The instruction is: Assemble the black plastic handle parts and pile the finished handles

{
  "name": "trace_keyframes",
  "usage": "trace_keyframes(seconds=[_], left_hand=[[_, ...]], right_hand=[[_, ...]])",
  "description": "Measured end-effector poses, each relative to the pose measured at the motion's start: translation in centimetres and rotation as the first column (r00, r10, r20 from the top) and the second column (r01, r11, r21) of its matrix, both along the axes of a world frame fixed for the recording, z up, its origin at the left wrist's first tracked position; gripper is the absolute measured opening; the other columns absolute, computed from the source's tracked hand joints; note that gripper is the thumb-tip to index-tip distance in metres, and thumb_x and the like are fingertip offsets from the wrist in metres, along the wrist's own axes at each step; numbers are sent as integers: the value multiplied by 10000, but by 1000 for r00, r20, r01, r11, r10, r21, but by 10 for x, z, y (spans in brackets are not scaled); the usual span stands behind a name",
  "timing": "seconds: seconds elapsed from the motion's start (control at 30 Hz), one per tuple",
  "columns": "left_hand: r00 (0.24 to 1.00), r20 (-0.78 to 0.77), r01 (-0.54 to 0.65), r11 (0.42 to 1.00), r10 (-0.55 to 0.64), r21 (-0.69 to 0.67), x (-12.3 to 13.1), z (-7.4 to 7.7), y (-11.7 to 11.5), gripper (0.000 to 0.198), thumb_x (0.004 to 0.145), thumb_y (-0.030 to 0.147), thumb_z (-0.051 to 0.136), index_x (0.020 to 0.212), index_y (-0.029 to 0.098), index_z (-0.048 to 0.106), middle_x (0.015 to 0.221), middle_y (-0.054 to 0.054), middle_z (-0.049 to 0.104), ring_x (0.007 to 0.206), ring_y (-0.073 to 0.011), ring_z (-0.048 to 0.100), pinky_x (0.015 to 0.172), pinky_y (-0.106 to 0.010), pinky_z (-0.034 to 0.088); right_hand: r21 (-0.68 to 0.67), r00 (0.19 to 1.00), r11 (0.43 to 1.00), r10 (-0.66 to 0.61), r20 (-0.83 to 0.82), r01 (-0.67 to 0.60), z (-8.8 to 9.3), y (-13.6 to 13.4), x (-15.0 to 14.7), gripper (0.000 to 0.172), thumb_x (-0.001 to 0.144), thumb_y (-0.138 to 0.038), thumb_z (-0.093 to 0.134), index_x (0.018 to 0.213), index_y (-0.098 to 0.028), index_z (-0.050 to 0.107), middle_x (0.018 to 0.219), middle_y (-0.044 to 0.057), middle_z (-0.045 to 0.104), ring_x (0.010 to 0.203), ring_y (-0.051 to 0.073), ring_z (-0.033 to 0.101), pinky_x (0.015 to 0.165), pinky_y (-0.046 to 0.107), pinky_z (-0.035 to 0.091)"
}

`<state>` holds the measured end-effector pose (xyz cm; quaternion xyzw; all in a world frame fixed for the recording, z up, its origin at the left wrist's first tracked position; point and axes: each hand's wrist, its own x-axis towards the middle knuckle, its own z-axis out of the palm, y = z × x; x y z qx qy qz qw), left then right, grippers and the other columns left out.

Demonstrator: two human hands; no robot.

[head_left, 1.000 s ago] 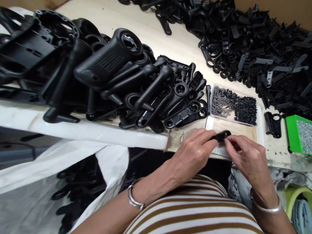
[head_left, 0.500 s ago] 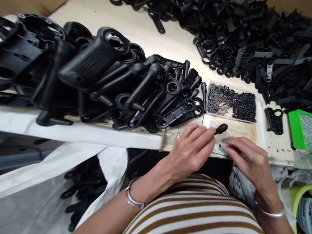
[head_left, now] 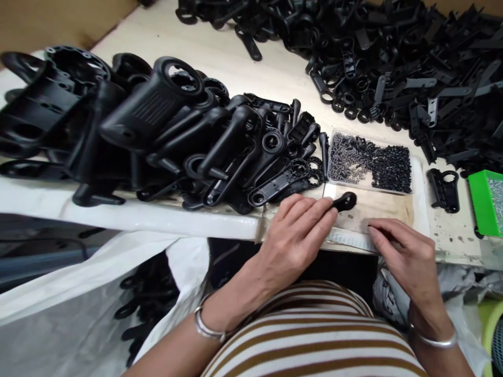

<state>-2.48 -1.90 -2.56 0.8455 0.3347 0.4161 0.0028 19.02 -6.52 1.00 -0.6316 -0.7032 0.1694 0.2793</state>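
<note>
My left hand (head_left: 301, 233) is closed on a small black plastic part (head_left: 346, 201), whose rounded end sticks out past the fingertips over the wooden board (head_left: 365, 212). To its right, my right hand (head_left: 404, 246) has thumb and index finger pinched together above the board's front edge. A tiny dark piece (head_left: 370, 227) shows at those fingertips, too small to make out. Just beyond the hands lies a clear tray (head_left: 369, 187) with small silvery pieces (head_left: 346, 157) on its left side and small black pieces (head_left: 393, 170) on its right.
Large black plastic housings (head_left: 153, 104) and arms are piled at the left. A heap of black parts (head_left: 393, 68) covers the back right. One black part (head_left: 445, 189) lies beside a green bin (head_left: 484, 204) at the right. A white bag (head_left: 184, 267) hangs below the table's front edge.
My left hand has shifted slightly left, and the black part's end is turned to show its ring. The tiny dark piece formerly on the board is now at my right fingertips, which have closed.
</note>
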Motion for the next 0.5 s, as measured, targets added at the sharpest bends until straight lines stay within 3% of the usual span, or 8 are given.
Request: trace_keyframes(seconds=[0.1, 0.27, 0.4, 0.5], left_hand=[[996, -70, -48, 998, 46, -33, 3, 7, 0, 195, 906, 61, 514, 1045, 153, 614, 1048, -113, 741, 975, -214, 627, 913, -425, 454], [976, -218, -15, 999, 26, 52, 28, 18, 6, 196, 919, 39, 480, 887, 155, 634, 891, -23, 706, 843, -155, 587, 941, -399, 371], [945, -326, 30, 999, -21, 22, 44, 15, 11, 277, 914, 15, 451, 718, 168, 574, 753, 7, 626, 795, -151, 568, 912, -400, 359], [950, -308, 60, 998, -56, 5, 44, 14, 11, 261, 931, 29, 432, 768, 149, 598, 830, -35, 664, 857, -173, 593, 882, -396, 409]], right_hand=[[-146, 976, 983, -139, -170, 115, -2, 1, 4, 118, 855, -295, 665, 882, -203, 734, 792, 31, 750, 627, 157, 686, 622, 285, 592], [-346, 834, 931, -279, -476, 115, -3, 5, 3, 198, 753, -362, 764, 817, -176, 741, 627, 17, 700, 514, 133, 644, 486, 233, 574], [-379, 719, 923, -303, -625, 59, -2, 5, 6, 163, 730, -319, 797, 791, -186, 725, 769, 34, 735, 543, 106, 648, 519, 216, 583], [-385, 647, 923, -307, -698, 23, -4, 5, 8, 161, 734, -304, 797, 784, -181, 707, 870, 53, 744, 577, 106, 657, 540, 224, 582]])
